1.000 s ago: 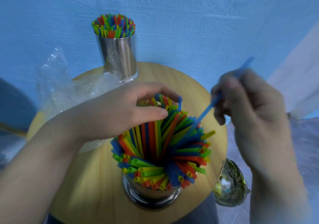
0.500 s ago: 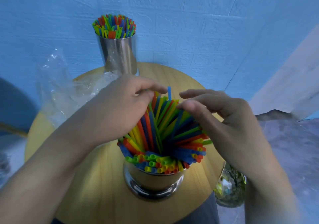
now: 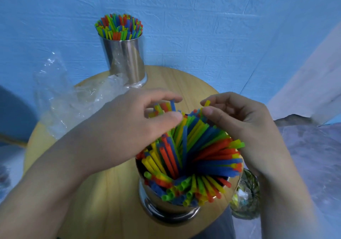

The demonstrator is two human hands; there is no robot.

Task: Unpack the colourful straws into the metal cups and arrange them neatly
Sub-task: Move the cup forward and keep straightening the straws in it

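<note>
**One head camera, steep and close**

We're up at the person's head, wide-angle, looking forward and down. The near shiny metal cup [image 3: 171, 209] of colourful plastic straws [image 3: 199, 152] sits close under the lens on the round wooden table [image 3: 114, 211]. The blue brick-pattern wall [image 3: 203, 26] fills the top.

Two metal cups, the far cup [image 3: 125, 60] and near cup [image 3: 167, 210], one table [image 3: 92, 192], one plastic bag [image 3: 61, 106], straws [image 3: 203, 146] uncounted

plastic bag [image 3: 73, 102] and far cup [image 3: 127, 61] block rear-left, tabletop [image 3: 180, 80] rear-right open
</note>
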